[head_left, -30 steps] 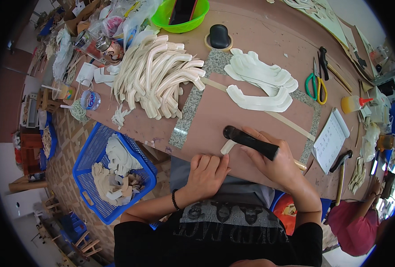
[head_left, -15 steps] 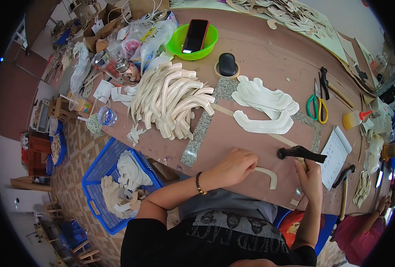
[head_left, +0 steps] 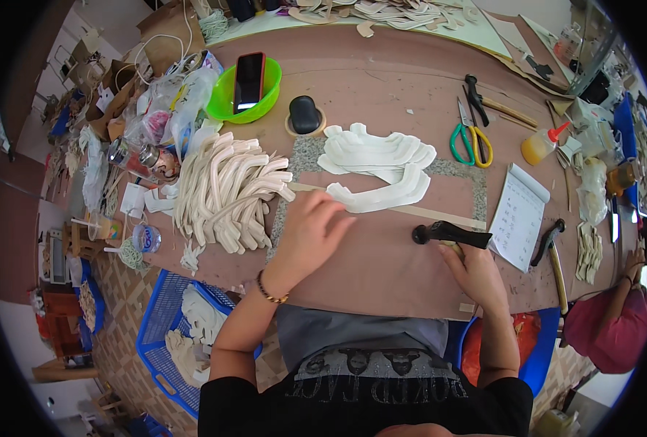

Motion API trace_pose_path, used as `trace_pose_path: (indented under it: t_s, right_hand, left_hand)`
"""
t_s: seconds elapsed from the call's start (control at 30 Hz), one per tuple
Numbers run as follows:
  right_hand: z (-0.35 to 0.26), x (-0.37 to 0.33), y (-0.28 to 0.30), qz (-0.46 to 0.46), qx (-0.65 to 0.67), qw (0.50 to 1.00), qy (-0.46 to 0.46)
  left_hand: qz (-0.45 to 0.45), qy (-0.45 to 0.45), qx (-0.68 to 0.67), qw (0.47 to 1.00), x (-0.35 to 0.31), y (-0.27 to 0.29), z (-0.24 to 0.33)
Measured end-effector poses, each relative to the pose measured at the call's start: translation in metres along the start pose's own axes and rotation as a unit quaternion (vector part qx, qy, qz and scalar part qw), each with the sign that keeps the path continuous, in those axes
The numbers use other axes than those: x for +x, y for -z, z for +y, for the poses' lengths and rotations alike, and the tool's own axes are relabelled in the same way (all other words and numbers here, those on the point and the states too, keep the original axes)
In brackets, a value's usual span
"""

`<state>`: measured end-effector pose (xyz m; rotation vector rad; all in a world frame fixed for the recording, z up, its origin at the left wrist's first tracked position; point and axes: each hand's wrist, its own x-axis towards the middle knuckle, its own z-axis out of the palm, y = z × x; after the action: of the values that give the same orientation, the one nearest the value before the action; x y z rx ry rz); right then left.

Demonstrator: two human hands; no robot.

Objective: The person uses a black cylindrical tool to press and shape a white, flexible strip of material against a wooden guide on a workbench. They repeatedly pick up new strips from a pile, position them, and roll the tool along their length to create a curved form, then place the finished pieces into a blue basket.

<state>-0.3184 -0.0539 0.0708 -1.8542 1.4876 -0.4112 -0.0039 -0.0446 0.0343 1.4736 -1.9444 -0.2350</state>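
Note:
My left hand point(head_left: 310, 231) reaches over the brown work surface, fingers apart and holding nothing I can see. Its fingertips are close to the left end of a white curved piece point(head_left: 385, 193). Just behind that piece lies a stack of similar white curved pieces point(head_left: 378, 151). My right hand point(head_left: 478, 275) is wrapped round the handle of a hammer, whose black head point(head_left: 451, 234) hangs over the board at right. To the left of my left hand is a heap of folded cream strips point(head_left: 225, 193).
Scissors point(head_left: 469, 138), a notepad point(head_left: 519, 218) and another hammer point(head_left: 553, 244) lie at right, near a glue bottle point(head_left: 540, 146). A green bowl point(head_left: 265, 98) holds a phone point(head_left: 248, 81). A blue basket point(head_left: 159, 328) stands below the table; another person point(head_left: 604, 328) sits at far right.
My left hand has left the near edge and moved forward and left, its fingers opening. The curved cream strip from the near edge no longer lies there. My right hand keeps the hammer.

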Motion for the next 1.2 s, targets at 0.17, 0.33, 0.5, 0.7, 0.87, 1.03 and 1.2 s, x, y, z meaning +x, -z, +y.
trace_pose_path:
  t_s: [0.17, 0.33, 0.5, 0.7, 0.87, 1.03, 1.2]
  right_hand:
    - [0.004, -0.005, -0.008, 0.047, -0.021, 0.995, 0.091]
    - [0.004, -0.003, -0.008, 0.046, -0.015, 0.997, 0.059]
    - [-0.009, 0.018, 0.005, 0.027, 0.017, 0.999, 0.018]
    - [0.002, 0.030, 0.004, 0.033, 0.002, 0.999, -0.008]
    - [-0.009, 0.021, 0.000, 0.030, -0.003, 0.999, 0.038]
    - [-0.021, 0.033, -0.021, 0.058, -0.007, 0.988, 0.145]
    - [-0.028, 0.044, -0.032, 0.053, -0.066, 0.985, 0.153]
  left_hand:
    - [0.011, -0.010, 0.005, 1.000, 0.064, -0.104, 0.017]
    - [-0.032, 0.011, -0.019, 0.999, 0.083, -0.115, 0.015]
    - [0.013, -0.088, -0.097, 0.991, 0.077, -0.110, 0.000]
    - [-0.049, 0.015, -0.180, 0.982, 0.074, -0.027, 0.011]
    - [-0.122, 0.076, -0.253, 0.957, 0.055, 0.009, 0.003]
    - [-0.145, 0.068, -0.274, 0.948, 0.040, -0.015, -0.003]
    - [-0.106, 0.181, -0.450, 0.868, 0.038, 0.022, -0.013]
